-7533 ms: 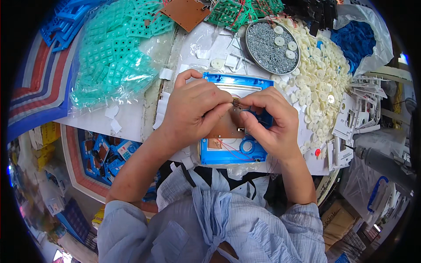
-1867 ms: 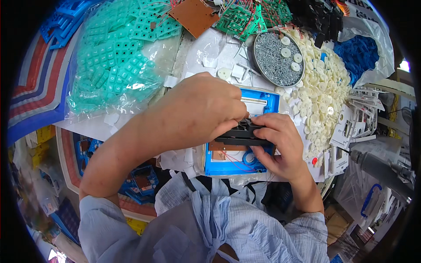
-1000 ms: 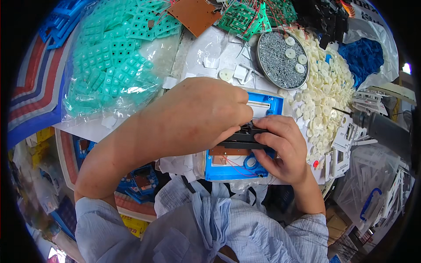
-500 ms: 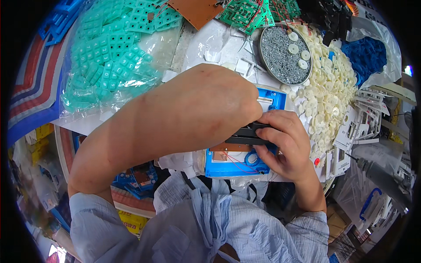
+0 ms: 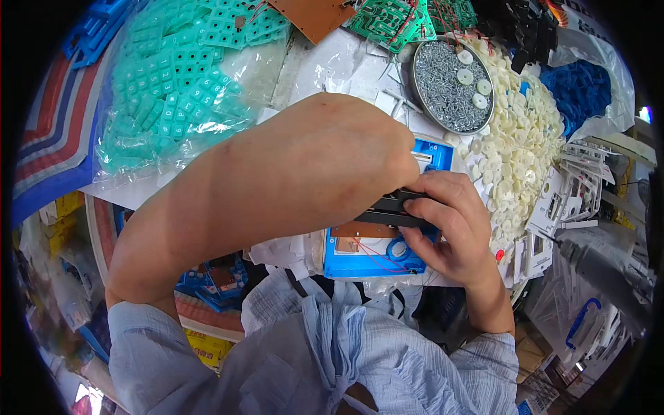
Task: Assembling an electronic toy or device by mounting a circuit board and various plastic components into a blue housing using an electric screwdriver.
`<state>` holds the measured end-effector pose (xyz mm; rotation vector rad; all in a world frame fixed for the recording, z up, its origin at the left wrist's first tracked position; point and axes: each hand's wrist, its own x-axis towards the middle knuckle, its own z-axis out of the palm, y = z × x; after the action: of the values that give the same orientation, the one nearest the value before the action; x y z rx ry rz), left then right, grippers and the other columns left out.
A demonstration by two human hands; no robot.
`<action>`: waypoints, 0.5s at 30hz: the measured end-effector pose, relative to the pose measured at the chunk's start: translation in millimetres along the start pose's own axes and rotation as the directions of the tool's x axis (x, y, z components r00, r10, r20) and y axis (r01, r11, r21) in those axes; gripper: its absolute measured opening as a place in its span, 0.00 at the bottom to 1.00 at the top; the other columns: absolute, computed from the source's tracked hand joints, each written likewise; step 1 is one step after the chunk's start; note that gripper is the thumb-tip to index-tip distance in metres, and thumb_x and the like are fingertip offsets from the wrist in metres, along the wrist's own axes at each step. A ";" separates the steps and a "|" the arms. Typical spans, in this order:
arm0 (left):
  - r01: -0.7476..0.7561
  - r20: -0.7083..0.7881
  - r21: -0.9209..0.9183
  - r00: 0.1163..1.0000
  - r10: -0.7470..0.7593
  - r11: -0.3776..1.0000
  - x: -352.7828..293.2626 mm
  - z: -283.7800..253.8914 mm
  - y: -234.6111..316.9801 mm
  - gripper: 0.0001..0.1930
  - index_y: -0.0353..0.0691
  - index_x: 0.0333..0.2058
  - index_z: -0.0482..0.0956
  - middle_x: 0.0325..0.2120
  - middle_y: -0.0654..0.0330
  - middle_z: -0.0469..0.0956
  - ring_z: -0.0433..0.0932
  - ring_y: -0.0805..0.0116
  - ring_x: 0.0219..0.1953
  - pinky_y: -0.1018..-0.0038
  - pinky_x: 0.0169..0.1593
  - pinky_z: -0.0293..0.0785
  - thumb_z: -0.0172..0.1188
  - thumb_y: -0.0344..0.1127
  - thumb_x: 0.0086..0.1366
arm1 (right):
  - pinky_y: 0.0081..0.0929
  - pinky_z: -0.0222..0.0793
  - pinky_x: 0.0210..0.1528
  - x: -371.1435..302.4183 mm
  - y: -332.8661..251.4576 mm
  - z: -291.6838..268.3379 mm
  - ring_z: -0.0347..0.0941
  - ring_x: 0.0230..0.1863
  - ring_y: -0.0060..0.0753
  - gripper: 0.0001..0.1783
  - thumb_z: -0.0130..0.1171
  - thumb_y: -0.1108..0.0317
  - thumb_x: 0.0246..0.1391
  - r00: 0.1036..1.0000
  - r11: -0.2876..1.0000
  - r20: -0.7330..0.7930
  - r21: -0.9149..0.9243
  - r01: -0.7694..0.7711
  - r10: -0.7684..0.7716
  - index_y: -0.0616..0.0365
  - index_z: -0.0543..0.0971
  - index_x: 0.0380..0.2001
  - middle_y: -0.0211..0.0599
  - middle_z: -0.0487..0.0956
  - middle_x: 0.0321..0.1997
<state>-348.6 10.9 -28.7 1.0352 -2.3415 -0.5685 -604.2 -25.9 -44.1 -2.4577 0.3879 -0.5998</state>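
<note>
Black part (image 5: 389,218), one case (image 5: 346,267), two hands (image 5: 377,152) (image 5: 453,228)

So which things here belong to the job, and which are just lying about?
Apparently in the job:
- black plastic part
- blue plastic casing
- nearest brown board

Seemingly just lying about:
- teal keypads
- small screws
- cream plastic discs
- green circuit boards

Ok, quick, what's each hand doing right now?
Left hand: curled beside the black part; can't tell if it's holding anything.
Right hand: closed, holding the black part.
</note>
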 end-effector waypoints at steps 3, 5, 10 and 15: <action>0.010 -0.001 -0.004 1.000 -0.010 1.000 -0.5 0.6 0.3 0.06 0.37 0.31 0.80 0.29 0.56 0.76 0.80 0.52 0.37 0.61 0.40 0.76 0.59 0.31 0.56 | 0.42 0.77 0.47 1.1 -0.9 -1.2 0.79 0.47 0.54 0.22 0.72 0.76 0.40 1.000 1.000 0.012 -0.004 -0.001 0.001 0.59 0.80 0.43 0.48 0.80 0.51; 0.024 0.012 0.011 1.000 -0.024 1.000 -0.2 -0.6 2.0 0.05 0.37 0.30 0.80 0.29 0.56 0.76 0.80 0.53 0.37 0.61 0.40 0.76 0.59 0.31 0.55 | 0.42 0.77 0.47 1.1 -1.3 -1.2 0.79 0.47 0.54 0.23 0.72 0.76 0.40 1.000 1.000 0.013 -0.004 -0.001 0.001 0.59 0.79 0.44 0.48 0.80 0.51; 0.060 0.068 0.091 0.995 -0.066 0.994 -0.6 -5.4 11.7 0.04 0.38 0.28 0.79 0.27 0.57 0.75 0.80 0.56 0.36 0.62 0.39 0.76 0.60 0.31 0.55 | 0.42 0.78 0.46 3.6 -3.5 -2.5 0.79 0.46 0.54 0.22 0.73 0.76 0.40 1.000 1.000 0.009 -0.014 -0.002 0.003 0.61 0.80 0.42 0.49 0.81 0.51; 0.053 0.031 0.147 0.998 -0.058 0.988 -6.7 -5.3 21.7 0.05 0.37 0.27 0.77 0.27 0.58 0.74 0.79 0.59 0.34 0.63 0.38 0.76 0.61 0.31 0.54 | 0.41 0.78 0.44 4.4 -5.6 -0.2 0.79 0.45 0.55 0.21 0.73 0.77 0.39 1.000 1.000 -0.008 -0.030 0.004 -0.004 0.63 0.80 0.41 0.51 0.81 0.49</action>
<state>-353.5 28.7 -14.3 1.1686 -2.4211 -0.4436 -599.8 -23.3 -39.3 -2.4858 0.3977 -0.6098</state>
